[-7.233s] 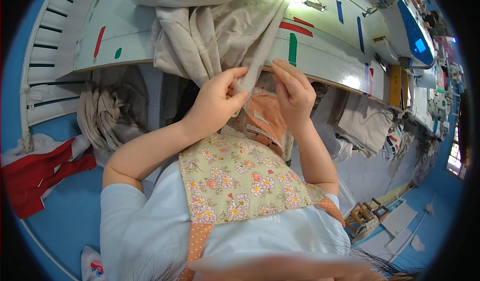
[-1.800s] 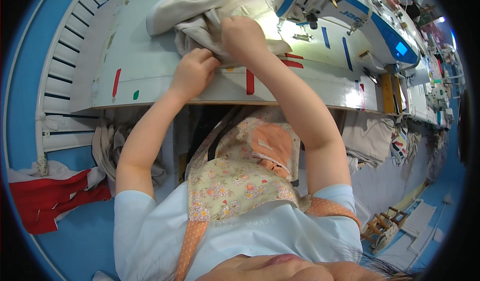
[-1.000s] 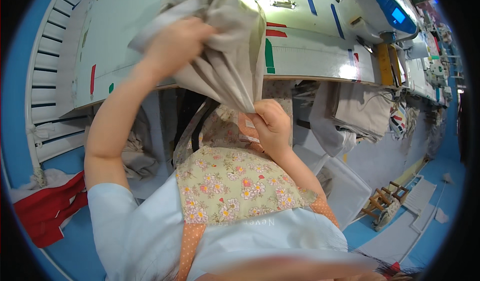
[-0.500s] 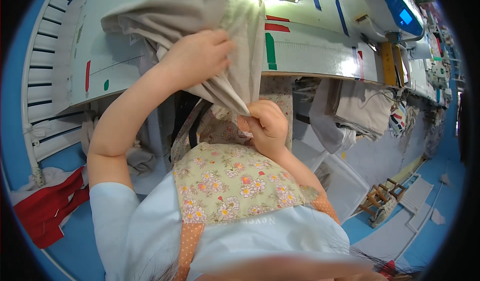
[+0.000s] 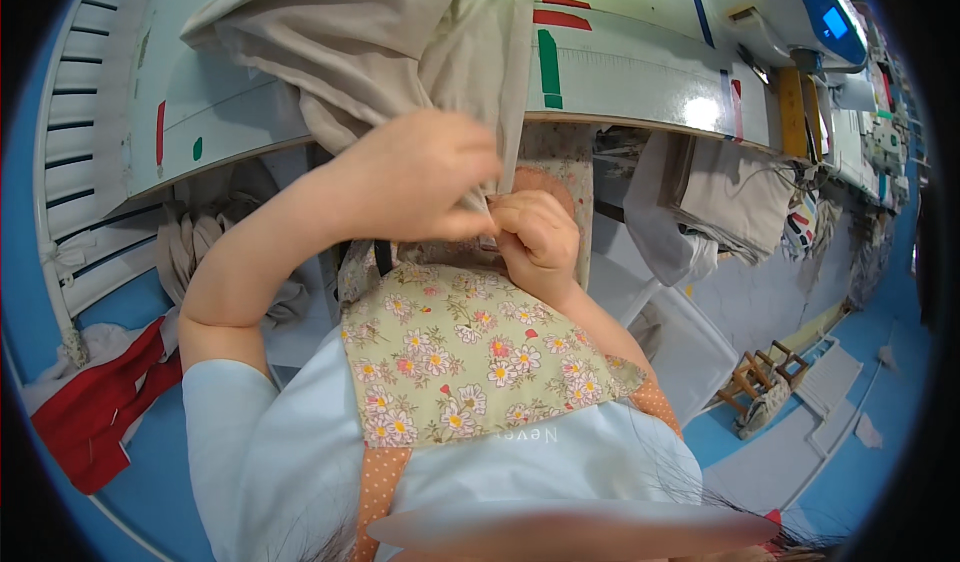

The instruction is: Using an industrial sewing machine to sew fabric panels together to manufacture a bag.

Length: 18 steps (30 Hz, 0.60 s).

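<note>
— How much room do you have there?

— Little. The white worktable (image 5: 640,72) ends in a curved front edge just above my hands, and the beige fabric (image 5: 400,42) spills over that edge down toward my chest. Below it sits my floral apron (image 5: 450,362), so my hands work in the narrow gap between table edge and apron. To my left, a slatted white rail (image 5: 80,162) and a red cloth (image 5: 110,402) close that side in; to my right the blue floor (image 5: 850,442) lies open.

— What does the cloth look like?

— Soft, matte, plain woven, folding in loose creases. It narrows to a gathered point where I hold it.

— And your hands?

— My left hand (image 5: 420,177) is raised, forearm angled up from the elbow, its fingers (image 5: 465,162) curled and pinching the hanging fabric. My right hand (image 5: 535,237) sits just beside and below it, balled into a tight fist around the fabric's lower tip, thumb pressed against the forefinger. The two hands nearly touch.
</note>
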Motion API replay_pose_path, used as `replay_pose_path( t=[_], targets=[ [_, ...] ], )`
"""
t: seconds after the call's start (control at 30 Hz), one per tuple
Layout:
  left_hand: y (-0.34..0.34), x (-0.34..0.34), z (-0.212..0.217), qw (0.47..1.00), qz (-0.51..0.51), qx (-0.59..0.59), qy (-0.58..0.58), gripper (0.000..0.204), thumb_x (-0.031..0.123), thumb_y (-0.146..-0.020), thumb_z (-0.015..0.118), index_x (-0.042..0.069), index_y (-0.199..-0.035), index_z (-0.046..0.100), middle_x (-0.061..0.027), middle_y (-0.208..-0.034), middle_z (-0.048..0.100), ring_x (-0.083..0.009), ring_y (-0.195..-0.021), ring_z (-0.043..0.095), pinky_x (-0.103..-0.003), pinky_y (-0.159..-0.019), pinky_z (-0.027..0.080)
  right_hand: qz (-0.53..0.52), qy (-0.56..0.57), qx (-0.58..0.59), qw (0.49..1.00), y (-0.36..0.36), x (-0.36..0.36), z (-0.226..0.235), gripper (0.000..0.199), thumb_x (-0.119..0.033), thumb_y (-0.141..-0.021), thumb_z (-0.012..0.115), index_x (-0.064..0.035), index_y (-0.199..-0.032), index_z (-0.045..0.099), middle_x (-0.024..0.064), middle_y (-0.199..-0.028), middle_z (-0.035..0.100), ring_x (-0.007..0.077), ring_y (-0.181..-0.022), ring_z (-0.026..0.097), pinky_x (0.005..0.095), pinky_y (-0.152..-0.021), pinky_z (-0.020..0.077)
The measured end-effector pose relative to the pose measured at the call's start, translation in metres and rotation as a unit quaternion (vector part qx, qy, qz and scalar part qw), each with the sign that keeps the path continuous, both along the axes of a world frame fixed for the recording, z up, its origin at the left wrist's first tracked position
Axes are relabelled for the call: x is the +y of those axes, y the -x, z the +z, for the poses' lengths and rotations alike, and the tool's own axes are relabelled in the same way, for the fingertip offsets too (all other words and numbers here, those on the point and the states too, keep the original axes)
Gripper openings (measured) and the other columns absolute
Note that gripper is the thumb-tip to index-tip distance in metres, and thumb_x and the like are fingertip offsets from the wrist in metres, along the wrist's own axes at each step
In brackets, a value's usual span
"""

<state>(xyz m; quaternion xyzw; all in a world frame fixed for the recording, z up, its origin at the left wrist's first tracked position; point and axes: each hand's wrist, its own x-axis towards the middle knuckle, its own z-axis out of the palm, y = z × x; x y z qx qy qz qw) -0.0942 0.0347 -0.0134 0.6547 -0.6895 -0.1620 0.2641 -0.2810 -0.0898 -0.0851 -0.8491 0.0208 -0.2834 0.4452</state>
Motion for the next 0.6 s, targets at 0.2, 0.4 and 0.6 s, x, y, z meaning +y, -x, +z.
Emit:
replay_pose_path(
  t=[0.2, 0.4, 0.6],
  targets=[
    [0.020, 0.019, -0.028, 0.992, -0.043, -0.112, 0.035, 0.010, 0.017, -0.078, 0.063, 0.012, -0.072, 0.057, -0.0019, -0.072, 0.059, -0.0224, -0.074, 0.063, -0.038, -0.068, 0.049, 0.060, 0.046, -0.042, 0.996, -0.001, -0.008, 0.000, 0.027, 0.007, -0.066, 0.076, -0.0044, -0.089, 0.069, 0.0087, -0.090, 0.072, 0.0295, -0.085, 0.069, 0.0379, -0.073, 0.0564],
    [0.027, 0.021, -0.022, 0.986, -0.078, -0.144, 0.036, 0.008, 0.016, -0.078, 0.064, 0.012, -0.073, 0.058, -0.0020, -0.070, 0.059, -0.0223, -0.072, 0.064, -0.037, -0.068, 0.049, 0.051, 0.154, -0.037, 0.986, -0.008, -0.021, 0.003, 0.026, -0.002, -0.067, 0.076, -0.0053, -0.093, 0.070, 0.0081, -0.098, 0.071, 0.0279, -0.096, 0.069, 0.0407, -0.083, 0.0566],
    [0.010, 0.013, 0.000, 0.982, -0.105, -0.128, -0.087, 0.012, 0.018, -0.078, 0.067, 0.008, -0.083, 0.061, -0.0065, -0.085, 0.063, -0.0274, -0.082, 0.065, -0.041, -0.076, 0.052, 0.051, 0.204, -0.049, 0.977, -0.017, -0.031, 0.006, 0.026, -0.005, -0.068, 0.075, -0.0069, -0.093, 0.072, 0.0072, -0.098, 0.071, 0.0280, -0.096, 0.069, 0.0445, -0.089, 0.0568]
  ],
)
